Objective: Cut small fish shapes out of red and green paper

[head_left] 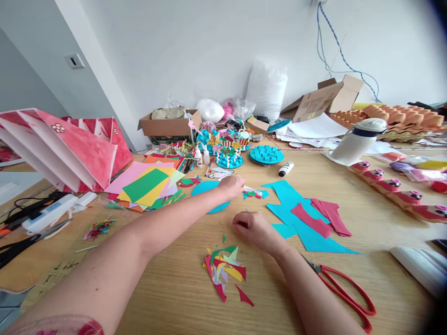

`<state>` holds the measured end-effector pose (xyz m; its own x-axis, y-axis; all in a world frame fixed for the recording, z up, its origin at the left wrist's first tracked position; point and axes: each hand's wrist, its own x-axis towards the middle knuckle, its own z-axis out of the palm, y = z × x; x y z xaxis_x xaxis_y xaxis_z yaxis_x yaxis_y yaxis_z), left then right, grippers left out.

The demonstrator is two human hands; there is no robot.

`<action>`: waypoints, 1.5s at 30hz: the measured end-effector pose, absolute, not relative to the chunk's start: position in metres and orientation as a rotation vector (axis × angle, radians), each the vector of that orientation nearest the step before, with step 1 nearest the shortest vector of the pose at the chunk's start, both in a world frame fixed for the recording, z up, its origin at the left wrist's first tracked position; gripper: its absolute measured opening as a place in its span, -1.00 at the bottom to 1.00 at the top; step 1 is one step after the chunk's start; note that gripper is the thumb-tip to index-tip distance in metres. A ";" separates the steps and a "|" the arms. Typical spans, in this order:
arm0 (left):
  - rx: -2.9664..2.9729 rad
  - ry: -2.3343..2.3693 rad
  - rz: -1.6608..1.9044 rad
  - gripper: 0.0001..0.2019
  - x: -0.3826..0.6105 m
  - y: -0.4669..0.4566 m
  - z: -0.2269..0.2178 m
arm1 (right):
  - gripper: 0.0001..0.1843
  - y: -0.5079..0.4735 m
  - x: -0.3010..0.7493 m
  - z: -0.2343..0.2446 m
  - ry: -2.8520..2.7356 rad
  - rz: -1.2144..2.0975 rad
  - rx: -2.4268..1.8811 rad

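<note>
My left hand (232,185) reaches far forward over a round blue paper disc (209,197), its fingers curled down beside a small heap of coloured paper bits (254,193). What the fingers pinch is hidden. My right hand (254,229) rests on the wooden table (167,288) with fingers curled loosely under, close to blue paper pieces (307,232) topped with dark pink paper pieces (321,217). A pile of coloured paper scraps (225,269) lies just in front of my right hand.
Red-handled scissors (344,291) lie by my right forearm. A stack of coloured sheets (148,186) and pink folded card (59,149) are at left. Blue craft discs (266,154), glue bottles (285,168), cardboard boxes (169,124) and egg trays (401,117) crowd the far side.
</note>
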<state>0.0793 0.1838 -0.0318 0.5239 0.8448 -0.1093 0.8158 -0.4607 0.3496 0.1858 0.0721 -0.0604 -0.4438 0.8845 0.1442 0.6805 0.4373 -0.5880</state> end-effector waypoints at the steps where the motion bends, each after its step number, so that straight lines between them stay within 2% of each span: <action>1: 2.416 1.356 0.131 -0.80 0.071 0.177 -0.027 | -0.78 0.071 0.186 -0.060 -2.304 0.695 -1.273; 6: 2.360 1.185 0.021 -0.90 0.027 0.135 -0.022 | -0.81 0.066 0.184 -0.063 -2.442 0.890 -1.132; 15: 2.087 1.057 -0.089 -0.81 -0.002 0.090 -0.037 | -0.73 0.059 0.175 -0.064 -2.492 0.983 -1.117; 22: 1.990 1.006 -0.030 -0.84 0.003 0.084 -0.039 | -0.86 0.059 0.179 -0.051 -2.358 0.994 -1.202; 28: 2.009 1.149 0.135 -0.91 0.009 0.103 -0.032 | -0.87 0.070 0.190 -0.054 -2.246 0.925 -1.310; 33: 2.051 1.225 0.290 -0.81 0.025 0.143 -0.023 | -0.84 0.071 0.188 -0.058 -2.245 0.772 -1.370; 40: 2.221 1.279 0.159 -0.71 0.089 0.198 -0.039 | -0.81 0.066 0.176 -0.061 -2.355 0.607 -1.327; 45: 2.363 1.277 0.107 -0.71 0.108 0.213 -0.055 | -0.79 0.071 0.184 -0.063 -2.393 0.595 -1.357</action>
<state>0.1081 0.2131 -0.0547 0.5688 0.8102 -0.1418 0.7755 -0.4708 0.4207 0.1840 0.0710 -0.0629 -0.4942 0.8662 0.0747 0.7304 0.4603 -0.5046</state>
